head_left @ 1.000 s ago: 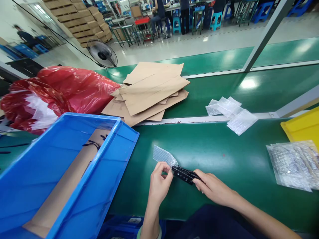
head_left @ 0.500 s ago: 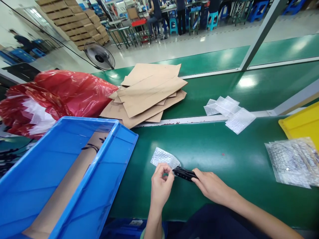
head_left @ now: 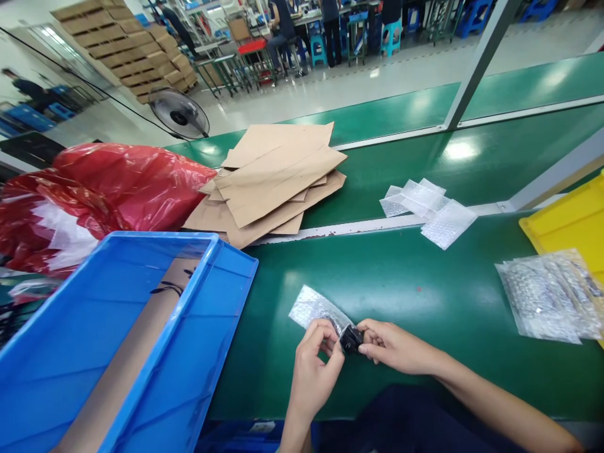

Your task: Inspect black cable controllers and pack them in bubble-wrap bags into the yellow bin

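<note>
- The blue bin (head_left: 207, 333) has glossy, ribbed plastic walls, and in it I see a long, flat brown cardboard strip (head_left: 123, 352) with thin, bent black cables (head_left: 167, 287) towards its far end
- Just behind the blue bin, a crinkled, shiny red bag (head_left: 136, 182) gapes around thin white sheets (head_left: 63, 233)
- Right of the blue bin, over the smooth green counter (head_left: 425, 277), my left fingers (head_left: 321, 326) are pinched together on the mouth of a bubble-wrap pouch (head_left: 309, 306)
- My right fingers (head_left: 374, 326) are closed around the end of a black device (head_left: 350, 340), whose other part shows dark inside the pouch
- Behind the blue bin and to its right, flat matt brown sheets (head_left: 283, 182) overlap in a pile
- Well right of the blue bin lie loose, flat translucent sleeves (head_left: 448, 220)
- Farthest right of it, clear bubbled packets (head_left: 542, 296) overlap a yellow bin (head_left: 561, 217)
</note>
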Action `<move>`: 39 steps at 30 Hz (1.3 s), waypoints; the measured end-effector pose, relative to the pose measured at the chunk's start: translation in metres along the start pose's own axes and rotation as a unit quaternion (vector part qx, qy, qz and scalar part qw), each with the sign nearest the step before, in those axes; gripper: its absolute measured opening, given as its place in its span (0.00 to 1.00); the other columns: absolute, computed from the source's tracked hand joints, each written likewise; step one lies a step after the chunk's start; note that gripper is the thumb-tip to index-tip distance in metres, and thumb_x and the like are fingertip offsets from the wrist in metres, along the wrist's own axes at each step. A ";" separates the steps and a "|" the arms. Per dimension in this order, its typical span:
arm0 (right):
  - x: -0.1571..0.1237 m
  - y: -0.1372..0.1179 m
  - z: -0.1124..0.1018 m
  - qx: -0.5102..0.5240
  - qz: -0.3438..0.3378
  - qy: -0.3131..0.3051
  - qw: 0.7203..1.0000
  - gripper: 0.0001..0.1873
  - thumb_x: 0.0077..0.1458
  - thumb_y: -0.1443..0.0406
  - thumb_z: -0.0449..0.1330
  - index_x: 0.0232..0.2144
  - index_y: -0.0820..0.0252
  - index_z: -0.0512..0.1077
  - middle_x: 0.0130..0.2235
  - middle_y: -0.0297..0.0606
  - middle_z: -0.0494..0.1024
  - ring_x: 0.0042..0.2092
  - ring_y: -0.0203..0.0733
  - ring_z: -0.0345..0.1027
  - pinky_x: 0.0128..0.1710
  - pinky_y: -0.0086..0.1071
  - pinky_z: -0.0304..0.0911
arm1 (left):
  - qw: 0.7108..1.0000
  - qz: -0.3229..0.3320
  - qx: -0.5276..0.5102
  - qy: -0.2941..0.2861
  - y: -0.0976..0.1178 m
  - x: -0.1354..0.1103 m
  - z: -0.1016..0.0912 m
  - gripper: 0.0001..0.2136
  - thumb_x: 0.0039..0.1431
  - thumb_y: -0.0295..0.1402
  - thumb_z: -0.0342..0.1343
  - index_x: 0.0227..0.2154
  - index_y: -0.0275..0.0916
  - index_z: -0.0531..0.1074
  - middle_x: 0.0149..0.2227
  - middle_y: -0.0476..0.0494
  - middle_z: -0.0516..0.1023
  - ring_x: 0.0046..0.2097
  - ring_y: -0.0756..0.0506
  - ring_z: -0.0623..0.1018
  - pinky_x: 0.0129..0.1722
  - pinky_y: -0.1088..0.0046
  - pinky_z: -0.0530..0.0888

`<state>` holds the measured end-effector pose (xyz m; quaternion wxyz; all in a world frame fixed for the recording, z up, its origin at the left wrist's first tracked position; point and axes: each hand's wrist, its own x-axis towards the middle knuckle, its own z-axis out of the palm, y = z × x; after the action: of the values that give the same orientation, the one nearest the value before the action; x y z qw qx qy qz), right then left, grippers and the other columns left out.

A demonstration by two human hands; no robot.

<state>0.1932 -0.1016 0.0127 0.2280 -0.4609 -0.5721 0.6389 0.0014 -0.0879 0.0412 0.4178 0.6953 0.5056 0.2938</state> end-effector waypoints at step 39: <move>-0.039 -0.024 -0.027 -0.001 -0.073 0.093 0.993 0.29 0.59 0.63 0.53 0.61 0.59 0.54 0.58 0.47 0.63 0.57 0.47 0.60 0.55 0.44 0.60 | 0.908 -0.160 -0.385 0.034 -0.005 -0.024 0.048 0.17 0.58 0.38 0.56 0.49 0.38 0.66 0.46 0.38 0.76 0.47 0.43 0.76 0.48 0.66 0.72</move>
<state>0.2292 -0.1140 0.0504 0.3258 -0.4756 -0.5815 0.5740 0.0312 -0.1238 0.0139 0.6770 0.3801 0.4716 0.4180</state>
